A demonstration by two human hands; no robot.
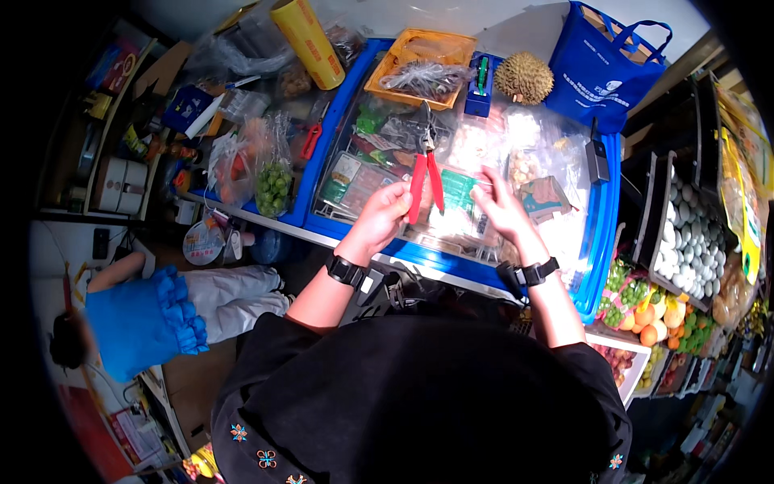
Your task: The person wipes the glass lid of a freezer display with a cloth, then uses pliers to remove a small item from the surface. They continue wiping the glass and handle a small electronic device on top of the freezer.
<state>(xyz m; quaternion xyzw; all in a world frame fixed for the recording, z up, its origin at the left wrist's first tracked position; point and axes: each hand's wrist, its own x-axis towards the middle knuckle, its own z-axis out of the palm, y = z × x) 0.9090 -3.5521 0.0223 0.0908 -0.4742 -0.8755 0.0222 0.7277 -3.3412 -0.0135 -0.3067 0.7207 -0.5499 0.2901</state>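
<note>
My left hand (385, 212) grips one red handle of a pair of pliers (418, 184). Their metal jaws point away from me, and the two handles are spread apart. To the right of them, my right hand (503, 209) is raised with its fingers apart and slightly curled; I see nothing held in it. Both hands are above the glass top of a blue-framed chest freezer (423, 257). Through the glass show packaged goods, among them a green packet (456, 190) between my hands.
Along the freezer's far side stand an orange basket (387, 81), a blue tape dispenser (478, 103), a durian (523, 77) and a blue bag (604, 78). Red-handled scissors (311, 141) and bagged green fruit (272, 189) lie left. Eggs (689, 236) are right. A person (142, 320) is at left.
</note>
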